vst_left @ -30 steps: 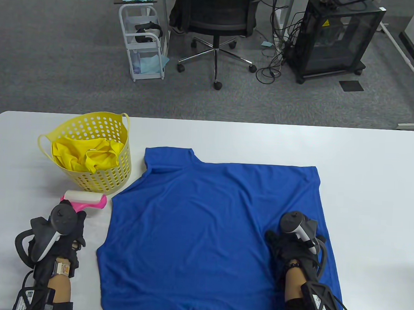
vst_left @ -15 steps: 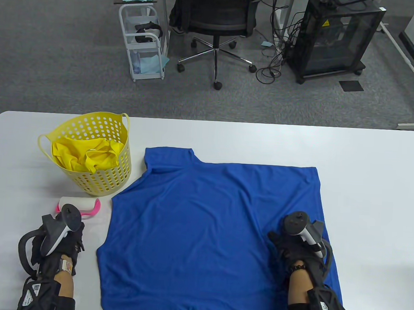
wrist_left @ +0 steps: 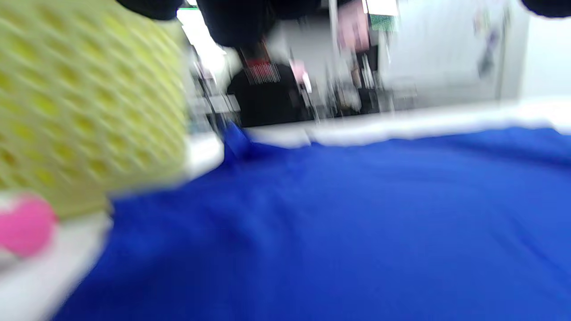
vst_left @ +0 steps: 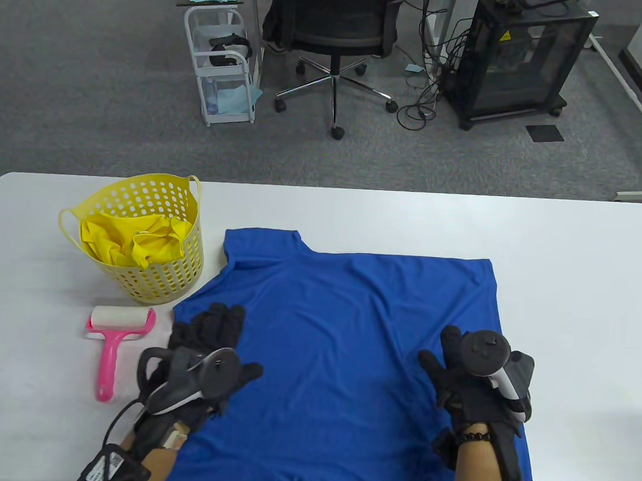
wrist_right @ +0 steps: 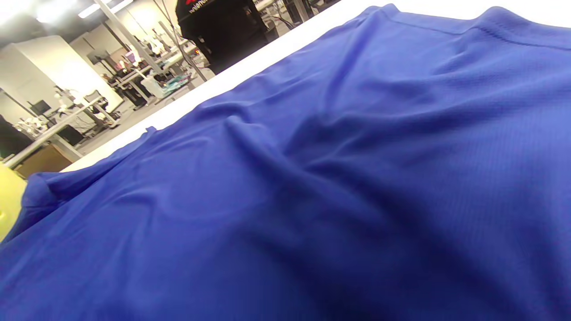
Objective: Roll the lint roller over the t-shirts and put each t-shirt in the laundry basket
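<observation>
Blue t-shirt (vst_left: 341,360) lies spread flat on the white table (vst_left: 567,253), covering most of the middle and near part, one sleeve reaching toward the far left. Light creases run across the cloth in the right wrist view.

Left hand (vst_left: 208,347) lies on the shirt's left edge, fingers (vst_left: 225,319) straight and spread, palm down, gripping nothing. Its wrist view is badly blurred; only blue cloth, the yellow of the basket and a pink blob show there.

Right hand (vst_left: 467,377) rests on the shirt near its right edge, fingers extended and spread, thumb out to the left, nothing grasped. Whether the palm presses the cloth or only touches it, cannot tell.

Lint roller (vst_left: 115,342) lies alone on the bare table just left of the shirt, white roll at the far end, pink handle pointing toward the near edge. No hand touches it.

Yellow laundry basket (vst_left: 174,276) stands upright at the table's far left, just beyond the roller and beside the shirt's sleeve. A yellow t-shirt (vst_left: 133,238) sits bunched inside.

Beyond the table: office chair (vst_left: 332,31), white cart (vst_left: 223,63), black cabinet (vst_left: 518,57) on grey carpet.
</observation>
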Motion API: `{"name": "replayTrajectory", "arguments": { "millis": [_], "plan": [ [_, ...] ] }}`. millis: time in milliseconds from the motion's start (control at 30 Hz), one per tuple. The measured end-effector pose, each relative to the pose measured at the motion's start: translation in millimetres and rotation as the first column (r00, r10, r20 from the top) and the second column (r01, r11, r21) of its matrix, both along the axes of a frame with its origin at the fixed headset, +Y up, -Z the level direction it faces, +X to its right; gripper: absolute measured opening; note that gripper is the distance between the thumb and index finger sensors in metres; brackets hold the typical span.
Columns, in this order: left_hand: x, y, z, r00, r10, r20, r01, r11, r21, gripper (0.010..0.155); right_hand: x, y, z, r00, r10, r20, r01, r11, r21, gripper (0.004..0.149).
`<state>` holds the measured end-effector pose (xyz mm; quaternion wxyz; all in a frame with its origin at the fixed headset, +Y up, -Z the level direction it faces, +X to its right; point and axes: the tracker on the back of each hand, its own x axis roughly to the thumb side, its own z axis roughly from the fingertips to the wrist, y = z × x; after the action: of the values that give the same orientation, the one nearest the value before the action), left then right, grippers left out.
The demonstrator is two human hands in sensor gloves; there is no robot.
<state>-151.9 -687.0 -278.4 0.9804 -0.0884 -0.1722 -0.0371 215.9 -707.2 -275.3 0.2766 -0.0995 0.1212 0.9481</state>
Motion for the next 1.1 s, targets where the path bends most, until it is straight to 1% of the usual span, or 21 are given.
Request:
{"name": "replayTrajectory", "arguments": {
  "millis": [67, 133, 233, 267, 333, 400, 433, 467, 500, 533, 567, 600, 700, 733, 800, 867, 900, 933, 1000, 1067, 1100],
  "plan": [
    [28.8, -13.6, -14.9, 0.998, -0.049, 0.044, 0.054, 0.991, -0.123, 0.103, -2.8, -8.7, 1.9, 1.000, 0.008, -0.013, -0.008, 0.999, 0.035, 0.078],
    [51.8, -33.6, -32.5, 0.991, -0.131, 0.029, 0.135, 0.963, -0.233, 0.109, -3.7, -22.4, 2.5, 0.999, 0.038, -0.002, -0.038, 0.997, 0.066, 0.078],
    [67.9, -65.5, -53.7, 0.963, -0.266, -0.029, 0.249, 0.929, -0.273, 0.121, -1.6, -31.0, 0.9, 0.997, 0.074, -0.036, -0.074, 0.997, 0.005, 0.078],
    [69.5, -76.3, -60.3, 0.958, -0.285, -0.033, 0.261, 0.912, -0.316, 0.121, 0.5, -32.8, -0.1, 0.997, 0.069, -0.033, -0.069, 0.998, -0.003, 0.078],
    [67.9, -93.9, -68.9, 0.954, -0.291, -0.075, 0.235, 0.877, -0.419, 0.121, 4.3, -36.1, -2.0, 0.999, 0.033, -0.010, -0.033, 0.999, 0.002, 0.078],
    [59.6, -102.5, -75.5, 0.983, -0.147, -0.112, 0.073, 0.865, -0.497, 0.119, 7.9, -38.0, -3.1, 1.000, -0.005, -0.016, 0.004, 1.000, -0.019, 0.078],
    [58.6, -101.1, -75.6, 0.981, -0.134, -0.140, 0.049, 0.870, -0.491, 0.117, 8.4, -38.0, -3.1, 1.000, -0.013, -0.021, 0.013, 1.000, -0.020, 0.078],
    [59.3, -95.0, -74.8, 0.978, -0.154, -0.141, 0.082, 0.904, -0.419, 0.113, 8.3, -38.2, -3.2, 1.000, -0.020, -0.024, 0.019, 1.000, -0.015, 0.078],
    [62.6, -88.1, -73.2, 0.974, -0.199, -0.106, 0.159, 0.940, -0.301, 0.109, 7.5, -38.6, -3.1, 1.000, -0.019, -0.023, 0.019, 1.000, -0.015, 0.078],
    [66.6, -82.8, -69.8, 0.964, -0.260, -0.052, 0.248, 0.955, -0.162, 0.104, 4.5, -40.6, -3.2, 1.000, -0.010, -0.027, 0.009, 1.000, -0.021, 0.078],
    [68.6, -80.6, -68.4, 0.959, -0.283, -0.026, 0.279, 0.955, -0.105, 0.097, 2.4, -42.1, -3.6, 0.999, 0.001, -0.039, -0.003, 0.999, -0.033, 0.078],
    [70.2, -76.3, -65.9, 0.959, -0.283, -0.032, 0.280, 0.957, -0.074, 0.088, -1.1, -44.4, -4.2, 0.998, 0.018, -0.061, -0.022, 0.998, -0.057, 0.078],
    [66.7, -72.1, -62.3, 0.989, -0.125, -0.078, 0.117, 0.988, -0.105, 0.048, -5.6, -48.0, -5.1, 0.996, 0.054, -0.073, -0.059, 0.995, -0.075, 0.077],
    [65.0, -72.6, -60.5, 0.990, -0.115, -0.081, 0.107, 0.989, -0.100, 0.042, -6.2, -49.2, -5.1, 0.995, 0.066, -0.072, -0.072, 0.994, -0.077, 0.077],
    [64.6, -72.2, -56.6, 0.988, -0.143, -0.064, 0.138, 0.987, -0.083, 0.042, -5.7, -50.5, -5.4, 0.994, 0.078, -0.070, -0.083, 0.993, -0.081, 0.076],
    [60.3, -70.8, -52.3, 0.992, -0.111, -0.067, 0.111, 0.994, 0.001, 0.043, -4.6, -51.3, -6.3, 0.996, 0.069, -0.064, -0.075, 0.994, -0.086, 0.076],
    [56.1, -67.7, -52.5, 0.994, -0.081, -0.073, 0.083, 0.996, 0.016, 0.042, -4.4, -51.4, -6.7, 0.996, 0.062, -0.066, -0.068, 0.994, -0.086, 0.076],
    [50.3, -63.2, -53.2, 0.995, -0.028, -0.094, 0.029, 1.000, 0.010, 0.043, -4.2, -51.4, -7.1, 0.996, 0.058, -0.067, -0.064, 0.994, -0.086, 0.076],
    [34.3, -50.0, -54.0, 0.973, 0.179, -0.147, -0.181, 0.984, 0.002, 0.043, -3.1, -50.1, -7.6, 0.997, 0.051, -0.061, -0.056, 0.995, -0.077, 0.076],
    [16.7, -31.0, -52.5, 0.906, 0.388, -0.169, -0.379, 0.922, 0.081, 0.044, -0.8, -49.2, -7.6, 0.998, 0.048, -0.051, -0.051, 0.997, -0.066, 0.076],
    [7.5, -18.2, -50.0, 0.871, 0.463, -0.166, -0.438, 0.883, 0.166, 0.044, 0.5, -49.2, -7.8, 0.998, 0.035, -0.055, -0.039, 0.997, -0.066, 0.076]
  ]
}}
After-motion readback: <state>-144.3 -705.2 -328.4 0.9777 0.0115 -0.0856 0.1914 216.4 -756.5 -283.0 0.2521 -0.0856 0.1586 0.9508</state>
